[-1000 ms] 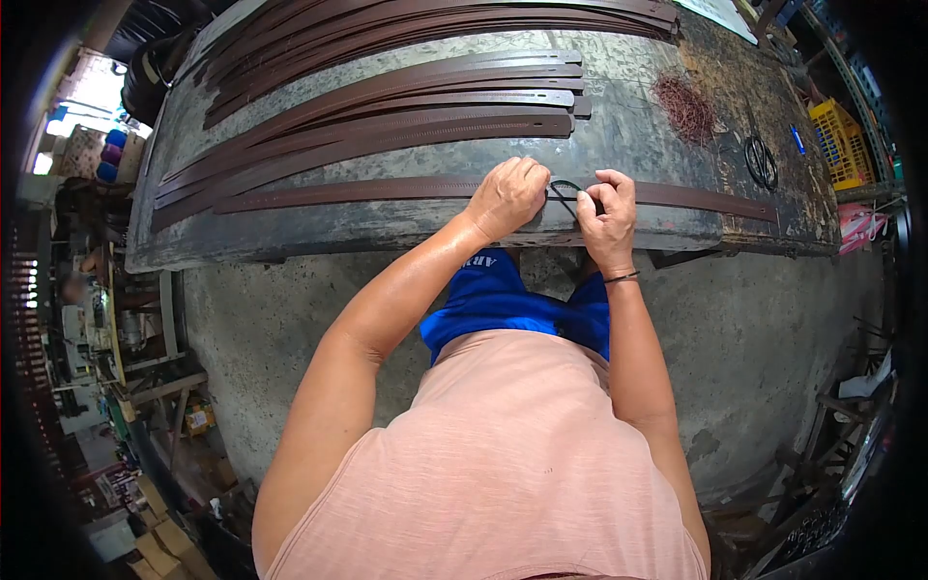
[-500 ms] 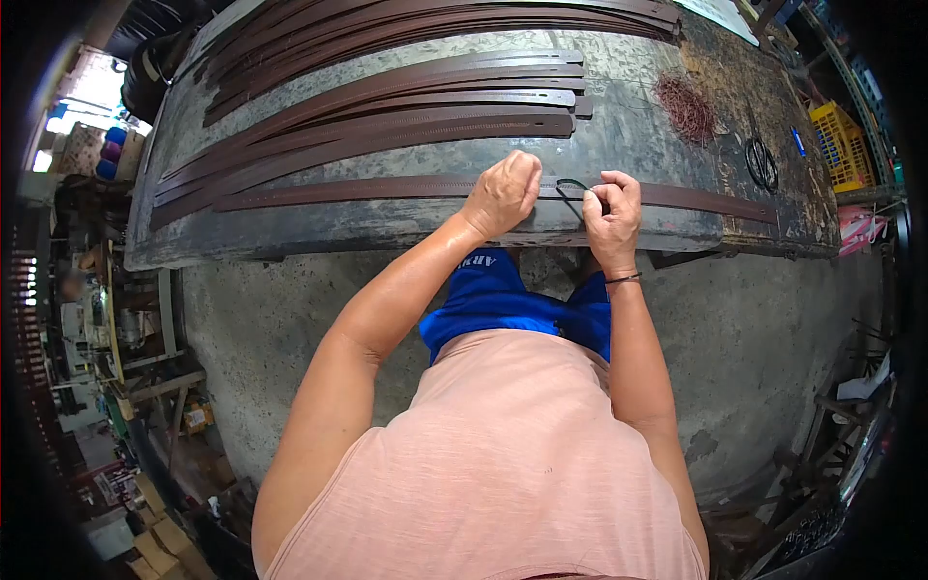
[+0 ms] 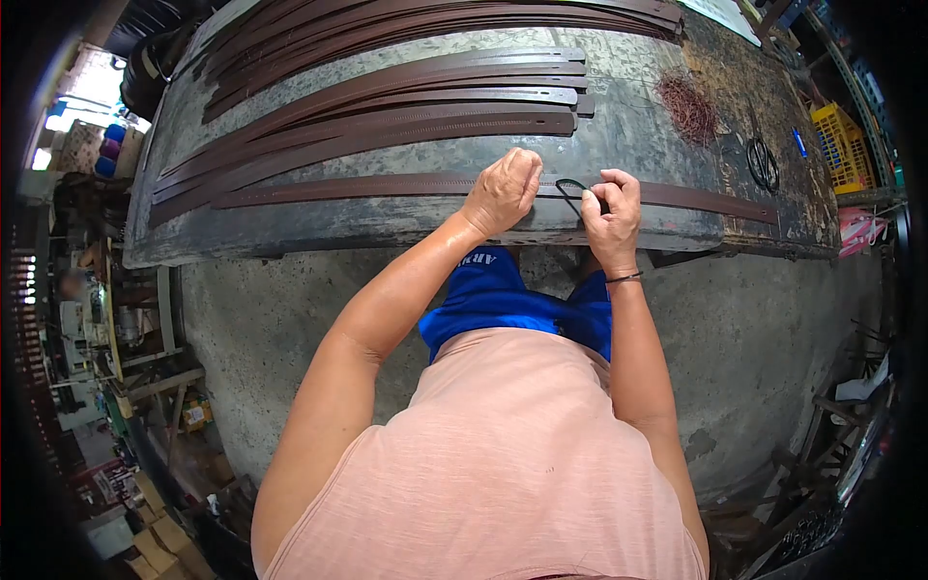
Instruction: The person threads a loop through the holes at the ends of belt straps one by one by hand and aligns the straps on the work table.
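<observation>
A long brown strap (image 3: 681,197) with a stitched line lies along the near side of the table, passing under both hands. My left hand (image 3: 503,193) is closed over the strap, fingertips pressed together; what they pinch, if anything, is too small to make out. Just to the right, my right hand (image 3: 613,215) is curled closed around a thin black looped tool (image 3: 568,184), whose bow sticks out toward my left hand. Its exact kind is hidden by the fingers. The strap between the two hands is partly visible.
Further back lie a stack of brown straps (image 3: 406,116) and a second pile (image 3: 445,21). To the right are a tangle of reddish thread (image 3: 687,108), black-handled scissors (image 3: 762,164), a blue pen (image 3: 798,142) and a yellow crate (image 3: 843,150). The table's front edge (image 3: 387,247) is close to me.
Very little differs. The black loop at my right hand has shifted slightly, while both hands stay closed at nearly the same spots over the strap.
</observation>
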Available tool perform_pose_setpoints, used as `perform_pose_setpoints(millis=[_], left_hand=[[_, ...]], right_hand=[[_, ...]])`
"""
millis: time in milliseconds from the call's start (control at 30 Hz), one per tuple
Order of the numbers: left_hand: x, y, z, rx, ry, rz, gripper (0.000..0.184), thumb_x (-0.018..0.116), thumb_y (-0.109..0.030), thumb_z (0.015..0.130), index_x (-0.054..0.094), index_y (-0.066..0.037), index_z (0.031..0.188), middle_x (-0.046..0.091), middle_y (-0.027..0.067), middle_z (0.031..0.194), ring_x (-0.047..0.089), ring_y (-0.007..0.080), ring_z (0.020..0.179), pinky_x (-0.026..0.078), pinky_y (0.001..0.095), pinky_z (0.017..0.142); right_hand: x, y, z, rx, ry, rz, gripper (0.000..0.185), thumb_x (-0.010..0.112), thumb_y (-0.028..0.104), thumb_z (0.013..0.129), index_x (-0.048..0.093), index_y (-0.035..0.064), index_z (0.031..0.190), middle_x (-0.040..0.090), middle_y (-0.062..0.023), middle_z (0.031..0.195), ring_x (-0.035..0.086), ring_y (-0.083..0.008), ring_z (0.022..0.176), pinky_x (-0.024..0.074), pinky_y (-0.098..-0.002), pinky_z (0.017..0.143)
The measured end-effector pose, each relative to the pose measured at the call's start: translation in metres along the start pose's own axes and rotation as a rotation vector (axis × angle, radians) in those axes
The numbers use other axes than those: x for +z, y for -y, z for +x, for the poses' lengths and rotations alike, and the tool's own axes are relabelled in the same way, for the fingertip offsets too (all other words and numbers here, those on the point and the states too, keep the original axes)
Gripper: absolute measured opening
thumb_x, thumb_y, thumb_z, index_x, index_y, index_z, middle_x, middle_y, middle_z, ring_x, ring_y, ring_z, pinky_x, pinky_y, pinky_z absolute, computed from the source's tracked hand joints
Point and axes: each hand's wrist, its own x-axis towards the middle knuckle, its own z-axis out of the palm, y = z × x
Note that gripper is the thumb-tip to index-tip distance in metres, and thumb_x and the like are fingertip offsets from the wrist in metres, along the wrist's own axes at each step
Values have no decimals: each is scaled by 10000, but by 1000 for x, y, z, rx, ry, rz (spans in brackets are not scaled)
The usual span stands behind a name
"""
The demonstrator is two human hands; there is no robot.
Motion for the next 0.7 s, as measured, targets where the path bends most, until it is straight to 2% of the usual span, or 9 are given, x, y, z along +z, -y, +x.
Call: perform_pose_setpoints(millis=[167,233,300,367,467,500,600,667,700], left_hand=[[-2,-3,1,-1,7,-22,113,580,-21,904,514,-37,994,611,154,873,621,364,773,515,435,709],[-2,-2,1,32,63,-23,109,593,-31,890,533,-49,978,636,138,923,628,341,812,512,427,724],[-5,-3,1,64,119,-24,105,606,-41,875,551,-61,963,662,122,973,635,318,851,509,420,738],[-11,-9,0,255,297,147,118,638,-80,825,589,-93,932,687,74,1063,633,255,932,496,385,761],[-14,-10,-2,370,310,286,136,653,-114,787,598,-104,911,694,48,1099,622,212,967,478,354,775],[-15,-10,-3,369,313,288,136,653,-114,787,598,-104,911,694,48,1099,622,212,967,478,354,775],[-18,-10,0,420,305,315,139,656,-104,774,591,-91,896,690,50,991,627,239,924,495,373,758],[-22,-4,3,277,371,182,114,638,-77,781,587,-76,883,651,64,870,635,263,839,514,382,705],[-23,0,9,280,374,182,114,638,-77,781,587,-76,883,651,64,870,635,263,839,514,382,705]], right_hand=[[-2,1,0,-4,-3,-7,71,687,45,805,629,4,811,551,-143,1112,581,-248,971,491,-335,781],[-3,1,-1,322,-3,243,80,685,56,832,626,4,820,547,-118,1127,575,-190,933,487,-305,774],[0,-12,-1,301,-77,313,77,679,56,846,626,4,824,544,-108,1132,569,-163,913,484,-287,754],[-3,-30,-2,245,-175,344,74,654,50,881,626,-2,837,532,-104,1153,570,-132,906,499,-261,735],[-15,-40,3,304,-261,427,78,631,50,903,618,-12,857,520,-116,1167,581,-133,923,530,-258,744],[-21,-45,4,305,-269,443,96,603,55,932,596,-28,884,508,-120,1174,602,-141,912,563,-272,786],[-33,-54,7,326,-302,461,102,575,52,952,578,-38,904,499,-116,1173,622,-140,868,579,-277,787],[-33,-54,6,343,-306,520,110,562,51,962,568,-47,911,488,-111,1180,634,-144,851,582,-287,805],[-32,-56,5,338,-307,520,115,558,54,965,566,-47,911,487,-112,1183,637,-146,848,580,-289,809]])
